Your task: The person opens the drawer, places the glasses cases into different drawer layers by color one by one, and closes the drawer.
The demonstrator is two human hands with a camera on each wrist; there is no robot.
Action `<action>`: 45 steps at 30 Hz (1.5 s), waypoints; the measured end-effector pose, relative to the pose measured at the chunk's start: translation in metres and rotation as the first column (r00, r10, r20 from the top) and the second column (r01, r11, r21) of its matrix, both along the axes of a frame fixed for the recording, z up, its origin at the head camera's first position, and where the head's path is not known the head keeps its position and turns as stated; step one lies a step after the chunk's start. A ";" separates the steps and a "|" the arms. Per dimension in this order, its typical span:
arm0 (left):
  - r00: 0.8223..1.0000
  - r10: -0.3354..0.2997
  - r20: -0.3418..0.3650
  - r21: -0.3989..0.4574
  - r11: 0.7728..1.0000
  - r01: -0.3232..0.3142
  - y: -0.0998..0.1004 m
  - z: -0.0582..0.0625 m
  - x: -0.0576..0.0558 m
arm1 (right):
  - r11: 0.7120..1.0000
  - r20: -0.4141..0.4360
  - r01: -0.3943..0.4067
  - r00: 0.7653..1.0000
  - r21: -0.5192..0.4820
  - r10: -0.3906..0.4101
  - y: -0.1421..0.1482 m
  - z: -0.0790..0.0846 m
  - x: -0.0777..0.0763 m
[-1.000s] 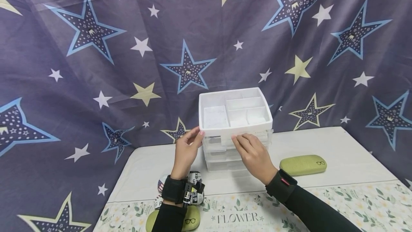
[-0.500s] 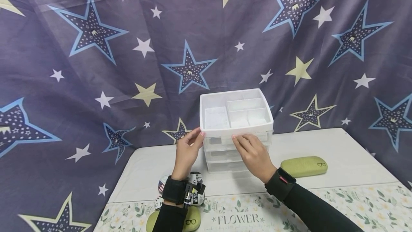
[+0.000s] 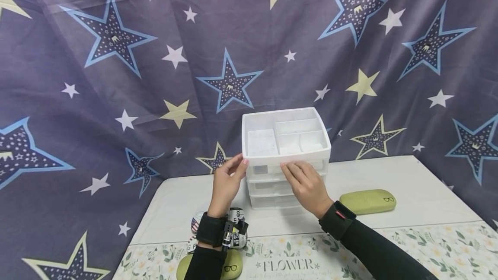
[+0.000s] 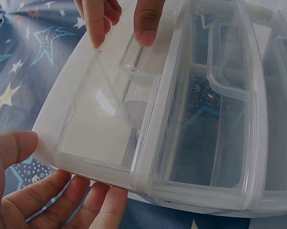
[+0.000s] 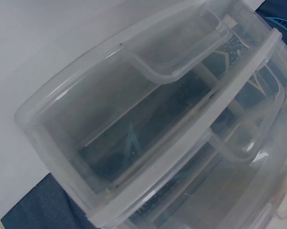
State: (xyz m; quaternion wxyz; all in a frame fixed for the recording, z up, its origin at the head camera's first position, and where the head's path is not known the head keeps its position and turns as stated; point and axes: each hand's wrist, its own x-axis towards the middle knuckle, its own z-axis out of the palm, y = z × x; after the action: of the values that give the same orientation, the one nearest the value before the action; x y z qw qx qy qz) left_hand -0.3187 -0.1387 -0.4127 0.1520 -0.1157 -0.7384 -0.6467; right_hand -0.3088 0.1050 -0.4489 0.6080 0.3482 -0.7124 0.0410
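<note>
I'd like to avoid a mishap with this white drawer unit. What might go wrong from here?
If the right hand pulls the top drawer, the drawer unit may slide or tip, since the left hand holds only its left side. The left fingertips lie beside that drawer and might get pinched. The left sleeve crosses a green case and could nudge it.

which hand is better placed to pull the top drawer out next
Probably the right hand: it is at the handle of the top drawer, mid-front, while the left hand touches the left side of the drawer unit, better suited to steadying it.
</note>
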 end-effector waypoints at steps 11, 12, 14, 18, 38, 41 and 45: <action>1.000 -0.003 -0.004 -0.011 1.000 0.003 0.000 0.002 0.001 | 1.000 0.000 0.009 1.000 -0.010 -0.009 0.001 -0.003 0.003; 1.000 -0.003 -0.004 -0.012 1.000 0.003 0.000 0.001 0.000 | 1.000 0.002 0.006 1.000 -0.012 -0.006 0.002 -0.004 0.003; 1.000 -0.007 -0.006 -0.009 1.000 0.007 0.000 0.001 0.000 | 1.000 0.007 0.000 1.000 -0.015 0.000 0.002 -0.006 0.004; 1.000 -0.011 -0.004 -0.002 1.000 0.011 0.001 0.002 0.001 | 1.000 0.025 -0.018 1.000 -0.021 0.018 0.002 -0.010 0.005; 1.000 0.014 -0.019 -0.019 1.000 -0.014 -0.001 -0.001 -0.001 | 1.000 0.128 -0.022 0.992 0.021 0.019 -0.004 -0.036 0.008; 1.000 0.013 -0.023 -0.017 1.000 -0.013 -0.001 -0.001 -0.001 | 1.000 0.157 -0.001 0.988 0.029 -0.003 -0.004 -0.039 0.008; 1.000 0.010 -0.017 -0.015 1.000 -0.010 -0.001 0.000 0.000 | 0.997 0.200 0.044 0.978 0.058 -0.055 -0.004 -0.041 0.010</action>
State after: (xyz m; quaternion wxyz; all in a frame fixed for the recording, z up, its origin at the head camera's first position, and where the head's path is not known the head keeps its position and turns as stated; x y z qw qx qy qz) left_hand -0.3187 -0.1395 -0.4132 0.1605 -0.1187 -0.7424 -0.6395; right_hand -0.2992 0.1013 -0.4896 0.5242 0.3404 -0.7795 0.0419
